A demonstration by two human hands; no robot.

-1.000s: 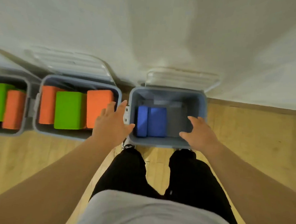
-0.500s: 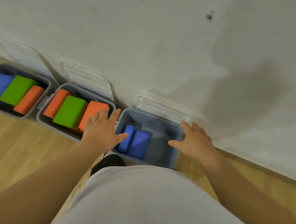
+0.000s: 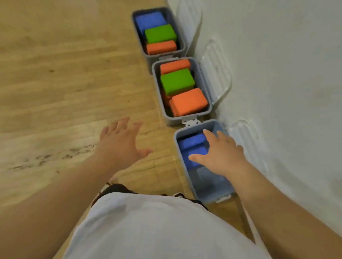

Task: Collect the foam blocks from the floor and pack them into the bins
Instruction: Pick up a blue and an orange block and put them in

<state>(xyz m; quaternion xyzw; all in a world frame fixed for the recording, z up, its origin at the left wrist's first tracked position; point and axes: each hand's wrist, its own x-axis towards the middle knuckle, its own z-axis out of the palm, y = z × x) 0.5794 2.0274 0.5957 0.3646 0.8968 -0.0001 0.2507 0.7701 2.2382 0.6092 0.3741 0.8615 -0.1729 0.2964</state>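
Three bins (image 3: 154, 74): along right wall.
Left hand (image 3: 121, 142): spread, empty.
Right hand (image 3: 219, 155): relaxed, empty, above blue blocks (image 3: 191, 142).
Near bin (image 3: 209, 181): half free; pack there.

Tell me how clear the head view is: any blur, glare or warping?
Head view: slight motion blur on the left hand, right hand and floor; wide-angle lens bends the row of bins; lighting even, no glare; blocks read clearly.

Grey bins (image 3: 171, 120) stand on a tan wood-grain floor (image 3: 60, 62) by a white wall (image 3: 289, 76). Beside the right hand (image 3: 220, 154) show blue blocks (image 3: 191, 143); beyond it, orange blocks (image 3: 188, 102) and green blocks (image 3: 177, 81).
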